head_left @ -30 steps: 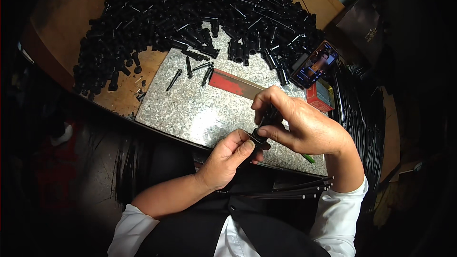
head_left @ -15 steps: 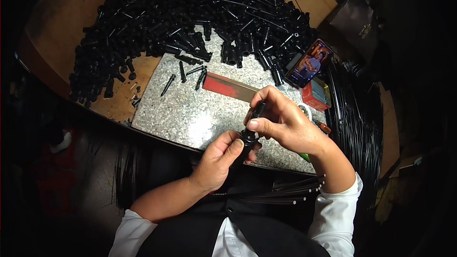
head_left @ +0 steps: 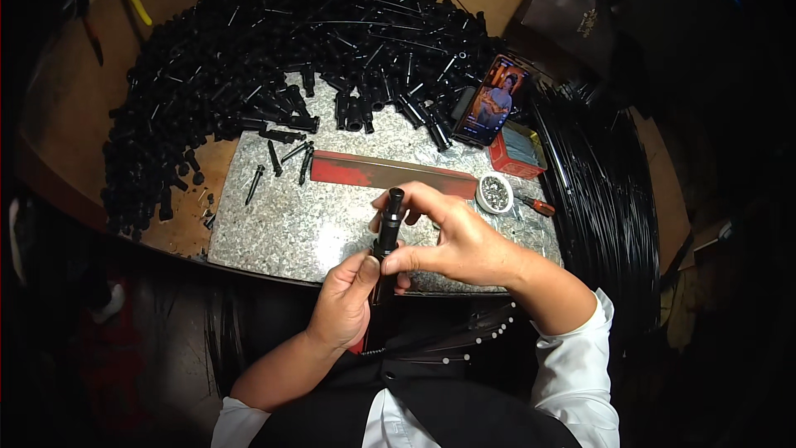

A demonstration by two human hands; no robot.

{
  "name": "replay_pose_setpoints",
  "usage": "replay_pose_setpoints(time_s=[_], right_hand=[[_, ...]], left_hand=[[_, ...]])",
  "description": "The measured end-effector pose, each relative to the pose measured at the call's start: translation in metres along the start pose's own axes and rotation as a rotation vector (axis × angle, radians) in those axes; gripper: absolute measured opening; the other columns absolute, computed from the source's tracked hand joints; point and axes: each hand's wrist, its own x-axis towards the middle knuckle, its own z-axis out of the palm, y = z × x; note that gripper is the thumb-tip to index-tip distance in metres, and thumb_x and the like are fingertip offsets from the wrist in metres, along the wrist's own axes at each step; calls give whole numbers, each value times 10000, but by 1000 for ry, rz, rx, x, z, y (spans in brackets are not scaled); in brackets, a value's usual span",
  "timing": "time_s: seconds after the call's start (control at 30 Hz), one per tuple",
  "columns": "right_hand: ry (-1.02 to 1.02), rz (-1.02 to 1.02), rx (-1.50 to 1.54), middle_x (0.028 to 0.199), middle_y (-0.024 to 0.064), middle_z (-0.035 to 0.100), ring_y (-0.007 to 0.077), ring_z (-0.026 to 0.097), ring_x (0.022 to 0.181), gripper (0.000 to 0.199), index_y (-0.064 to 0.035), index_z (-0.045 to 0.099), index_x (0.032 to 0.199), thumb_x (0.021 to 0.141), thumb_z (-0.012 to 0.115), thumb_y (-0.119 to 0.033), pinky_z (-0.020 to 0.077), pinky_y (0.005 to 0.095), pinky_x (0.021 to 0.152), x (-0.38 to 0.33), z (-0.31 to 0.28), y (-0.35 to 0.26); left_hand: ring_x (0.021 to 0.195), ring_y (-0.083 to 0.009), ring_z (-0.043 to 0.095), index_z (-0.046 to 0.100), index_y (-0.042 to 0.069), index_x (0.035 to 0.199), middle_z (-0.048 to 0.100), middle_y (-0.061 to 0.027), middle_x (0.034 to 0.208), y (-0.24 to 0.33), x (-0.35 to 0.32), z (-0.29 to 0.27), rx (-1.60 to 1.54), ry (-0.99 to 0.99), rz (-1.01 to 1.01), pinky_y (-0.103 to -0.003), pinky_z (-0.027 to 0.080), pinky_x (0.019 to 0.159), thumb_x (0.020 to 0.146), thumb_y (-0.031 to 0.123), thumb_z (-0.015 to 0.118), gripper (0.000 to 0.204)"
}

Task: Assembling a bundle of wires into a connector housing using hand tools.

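A black stepped tube (head_left: 390, 228) with an open, flared top end stands nearly upright between my hands, above the near edge of a speckled stone slab (head_left: 269, 236). My left hand (head_left: 344, 303) is closed round its lower part, thumb pressed on the joint at mid-length. From the right, my right hand (head_left: 464, 236) grips the upper part between thumb and curled fingers. The tube's far side and lower end are partly hidden by the fingers. Just beyond the hands lies a long flat red-and-grey bar (head_left: 390, 172).
A big heap of black tubes (head_left: 249, 50) curves round the back and left. Small black pins (head_left: 255, 185) lie on the slab. At right: a propped phone (head_left: 489, 108), red box (head_left: 521, 166), white cup (head_left: 481, 202) of small metal bits, screwdriver (head_left: 541, 207), and black rods (head_left: 593, 166).
The whole view has shifted, bringing the white cup and screwdriver into fuller sight. Both hands still grip the tube, which now stands more upright, and my right fingers have moved off its top end.
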Motion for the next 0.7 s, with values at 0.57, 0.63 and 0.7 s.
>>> replay_pose_setpoints(time_s=[0.57,0.63,0.7], right_hand=[[-69,4,40,854,126,556,282,550,863,253,-23,557,893,731,708,-146,436,380,782,0,10,9],[-84,30,75,854,122,560,272,554,853,247,-25,560,897,737,706,-143,439,378,777,2,12,7],[-89,53,121,853,118,564,262,558,844,241,-26,563,901,743,704,-141,442,375,772,0,9,6]], left_hand=[[898,-163,576,507,-28,1204,594,-112,1034,1,0,0,50,58,2,-312,467,820,993,258,404,370],[902,-160,574,509,-26,1204,594,-108,1033,3,-1,-2,43,61,2,-313,466,820,993,260,404,371],[927,-125,552,535,-22,1183,588,-63,1066,4,-1,0,-22,3,-11,-289,453,820,997,217,407,328]])
